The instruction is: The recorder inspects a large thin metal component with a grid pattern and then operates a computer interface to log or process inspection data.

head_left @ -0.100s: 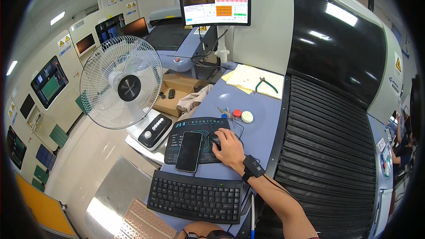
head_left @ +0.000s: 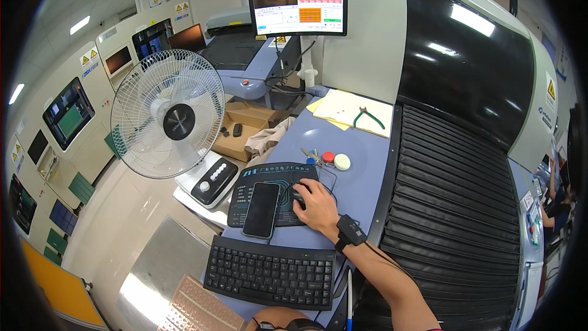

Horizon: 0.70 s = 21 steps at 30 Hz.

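Observation:
My right hand rests over a black computer mouse on a dark mouse pad. A black wrist strap with a cord sits on that wrist. A black phone lies face up on the pad, left of the hand. A black keyboard lies in front of the pad, near me. My left hand barely shows at the bottom edge, below the keyboard; its fingers are hidden.
A monitor stands at the back above the blue-grey desk. Keys, a red cap and a white round object lie beyond the pad. Yellow papers with green-handled pliers sit farther back. A white fan stands left; a black ribbed machine cover rises right.

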### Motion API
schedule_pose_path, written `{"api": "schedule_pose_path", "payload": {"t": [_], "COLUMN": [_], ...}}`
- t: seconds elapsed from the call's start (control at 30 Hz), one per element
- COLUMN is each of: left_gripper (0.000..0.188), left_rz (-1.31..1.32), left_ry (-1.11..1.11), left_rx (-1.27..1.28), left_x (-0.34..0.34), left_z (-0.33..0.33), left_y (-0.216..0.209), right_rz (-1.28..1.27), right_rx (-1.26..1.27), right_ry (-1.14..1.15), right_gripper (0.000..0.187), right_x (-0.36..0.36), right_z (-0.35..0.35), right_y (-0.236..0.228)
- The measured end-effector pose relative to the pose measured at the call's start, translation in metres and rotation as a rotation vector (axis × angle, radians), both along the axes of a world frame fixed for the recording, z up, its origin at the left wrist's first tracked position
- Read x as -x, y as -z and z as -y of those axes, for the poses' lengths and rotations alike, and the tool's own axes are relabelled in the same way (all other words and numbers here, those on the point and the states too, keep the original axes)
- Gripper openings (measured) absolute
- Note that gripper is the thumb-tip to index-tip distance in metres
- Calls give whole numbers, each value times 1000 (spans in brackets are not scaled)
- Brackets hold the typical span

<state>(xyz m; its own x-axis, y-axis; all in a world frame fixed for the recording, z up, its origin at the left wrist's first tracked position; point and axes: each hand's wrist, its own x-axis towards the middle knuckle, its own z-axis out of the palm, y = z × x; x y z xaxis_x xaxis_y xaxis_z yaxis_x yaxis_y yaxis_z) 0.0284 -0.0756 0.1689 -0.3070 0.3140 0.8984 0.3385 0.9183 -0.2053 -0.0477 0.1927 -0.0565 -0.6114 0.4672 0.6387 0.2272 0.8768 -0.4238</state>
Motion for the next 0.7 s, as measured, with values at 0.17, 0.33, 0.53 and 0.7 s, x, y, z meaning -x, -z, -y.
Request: {"api": "schedule_pose_path", "payload": {"t": [0.17, 0.33, 0.53, 0.7], "left_gripper": [35, 34, 34, 33], "left_rz": [109, 71, 144, -910], "left_ry": [27, 18, 19, -138], "left_rx": [-90, -61, -85, 215], "left_x": [-5, -5, -8, 50], "left_z": [-7, -5, -7, 148], "left_y": [-9, -7, -11, 199], "right_rz": [9, -2, -11, -55], "right_rx": [-1, 9, -35, -39], "right_ry": [-27, -42, 32, 0], "right_gripper": [32, 33, 32, 32], "right_x": [-1, 0, -1, 13], "right_z": [1, 1, -1, 12], "right_y": [-1, 0, 2, -5]}}
